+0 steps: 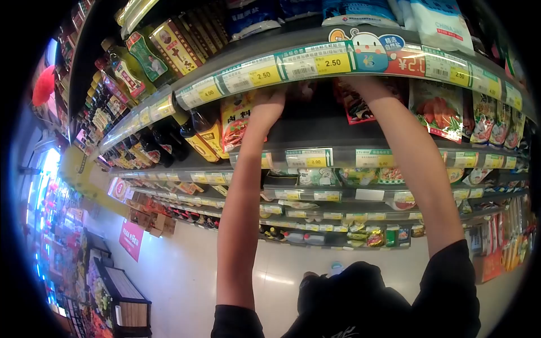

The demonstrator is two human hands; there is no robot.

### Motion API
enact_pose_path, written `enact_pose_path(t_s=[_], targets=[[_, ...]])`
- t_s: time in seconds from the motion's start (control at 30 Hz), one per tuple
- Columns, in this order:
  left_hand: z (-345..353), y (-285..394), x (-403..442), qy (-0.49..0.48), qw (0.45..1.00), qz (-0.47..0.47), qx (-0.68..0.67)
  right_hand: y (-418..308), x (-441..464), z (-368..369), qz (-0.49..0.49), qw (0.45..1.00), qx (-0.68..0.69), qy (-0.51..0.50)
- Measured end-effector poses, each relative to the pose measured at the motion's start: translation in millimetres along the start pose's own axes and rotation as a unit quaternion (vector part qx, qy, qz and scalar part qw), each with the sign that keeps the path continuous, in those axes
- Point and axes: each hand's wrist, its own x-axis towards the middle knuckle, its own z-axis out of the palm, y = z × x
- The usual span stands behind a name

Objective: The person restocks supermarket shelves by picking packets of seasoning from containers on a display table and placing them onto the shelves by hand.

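Note:
Both arms reach into a store shelf under a rail of price labels (265, 73). My left hand (270, 107) is beside a yellow and red seasoning packet (235, 121); its fingertips are hidden behind the rail. At the right, my right hand (360, 83) reaches in over a dark red packet (355, 107), its fingers also out of sight under the rail. A dark gap in the shelf lies between the two hands. Further right hangs a packet with a red food picture (437, 110).
Dark sauce bottles (205, 135) stand left of the left hand. Blue and white bags (360, 12) lie on the shelf above. Lower shelves (315, 194) hold more packets. Cardboard boxes (149, 217) and a red sign (131, 239) are at the lower left.

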Motion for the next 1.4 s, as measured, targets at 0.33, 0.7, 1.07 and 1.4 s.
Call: enact_pose_path(t_s=[0.33,0.7,1.07,1.4], targets=[[-45,11,-156,-0.126,0.946,-0.088,-0.286,-41,-140,16,0.269,0.929,-0.161,-0.196],[7,-59,-375,-0.072,0.877,-0.229,-0.415,64,-302,-7,0.276,0.901,-0.165,-0.292],[1,-42,-473,0.193,0.853,-0.378,-0.305,165,-364,19,0.448,0.809,-0.082,-0.371],[26,-29,-565,0.346,0.804,-0.426,-0.229,218,-426,30,0.496,0.649,-0.024,-0.576]])
